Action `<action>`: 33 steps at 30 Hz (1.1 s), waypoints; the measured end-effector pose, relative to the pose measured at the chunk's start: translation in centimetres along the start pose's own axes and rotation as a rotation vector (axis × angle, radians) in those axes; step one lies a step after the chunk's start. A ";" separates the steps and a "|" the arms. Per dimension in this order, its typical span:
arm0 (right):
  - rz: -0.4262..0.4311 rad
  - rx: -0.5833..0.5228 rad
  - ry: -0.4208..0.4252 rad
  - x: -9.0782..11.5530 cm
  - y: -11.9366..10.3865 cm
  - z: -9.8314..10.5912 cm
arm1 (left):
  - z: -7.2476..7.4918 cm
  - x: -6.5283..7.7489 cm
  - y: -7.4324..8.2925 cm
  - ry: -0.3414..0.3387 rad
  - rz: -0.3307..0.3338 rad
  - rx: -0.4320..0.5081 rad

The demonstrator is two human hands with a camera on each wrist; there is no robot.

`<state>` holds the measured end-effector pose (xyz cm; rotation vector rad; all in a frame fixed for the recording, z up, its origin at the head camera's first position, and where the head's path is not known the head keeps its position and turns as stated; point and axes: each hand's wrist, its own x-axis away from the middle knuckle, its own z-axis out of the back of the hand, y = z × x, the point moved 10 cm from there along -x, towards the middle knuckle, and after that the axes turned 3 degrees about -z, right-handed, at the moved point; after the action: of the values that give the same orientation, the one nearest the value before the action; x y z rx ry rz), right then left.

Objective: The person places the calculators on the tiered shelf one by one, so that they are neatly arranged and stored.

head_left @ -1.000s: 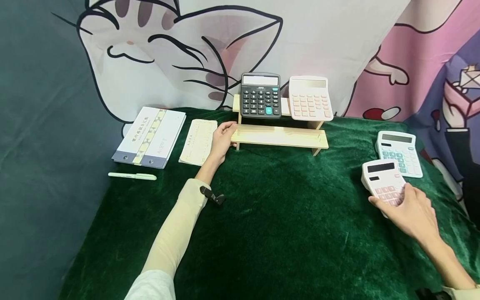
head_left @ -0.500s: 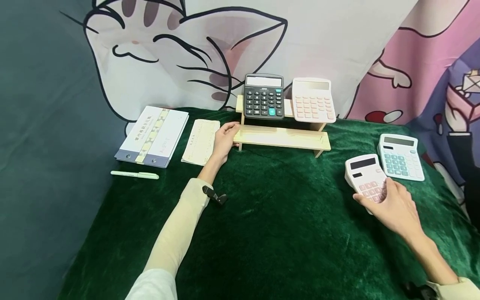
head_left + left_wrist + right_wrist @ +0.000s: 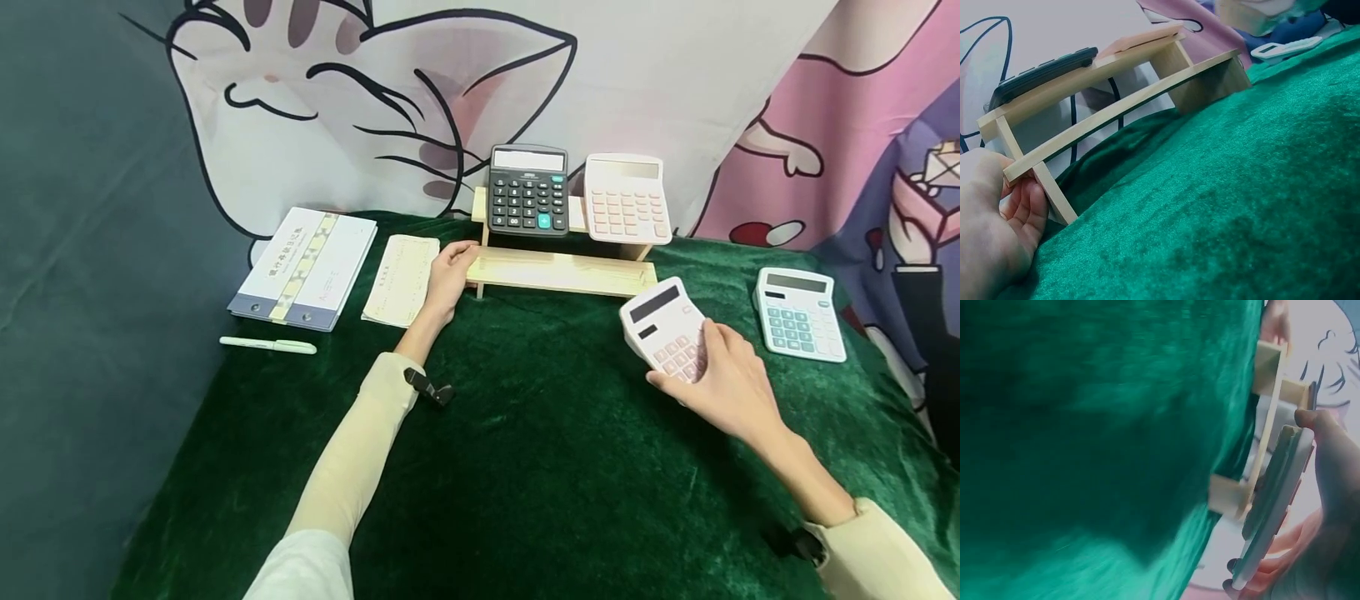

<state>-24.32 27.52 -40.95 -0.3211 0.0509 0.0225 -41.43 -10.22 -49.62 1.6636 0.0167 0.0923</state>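
Observation:
My left hand (image 3: 447, 283) grips the left end of a two-tier wooden stand (image 3: 562, 271). In the left wrist view the fingers (image 3: 1030, 203) of this hand curl under the lower board, against the leg. My right hand (image 3: 723, 379) holds a white calculator with pink keys (image 3: 663, 329) by its lower end, tilted, above the cloth near the stand's right end. In the right wrist view that calculator (image 3: 1279, 494) is seen edge-on between thumb and fingers. A black calculator (image 3: 528, 192) and another white-and-pink calculator (image 3: 626, 200) lean on the stand's upper tier.
A white calculator with blue keys (image 3: 800, 314) lies at the right on the green cloth (image 3: 525, 467). At the left are a white-and-blue ledger book (image 3: 303, 267), a thin paper pad (image 3: 401, 279) and a pale green pen (image 3: 267, 345). A printed cat curtain (image 3: 675, 83) hangs behind.
My right hand has carried the pink-keyed calculator leftward, away from the blue-keyed one and up to the stand's right end. My left hand keeps its grip on the stand.

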 end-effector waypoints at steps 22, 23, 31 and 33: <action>0.193 -0.021 -0.018 -7.2 -9.8 -3.4 | 0.3 0.1 -0.1 0.002 -0.007 -0.026; 0.201 -0.025 -0.014 -7.5 -10.1 -3.5 | 0.3 0.0 -0.1 0.005 -0.010 -0.026; 0.228 -0.034 -0.001 -9.0 -12.1 -4.1 | 0.2 0.0 -0.2 -0.004 -0.009 -0.034; 0.219 -0.040 -0.014 -9.3 -12.3 -4.3 | 0.1 0.0 -0.1 0.000 -0.011 -0.030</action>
<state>-33.44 14.31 -40.68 -0.3545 0.0718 0.2433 -41.46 -10.34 -49.77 1.6337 0.0240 0.0837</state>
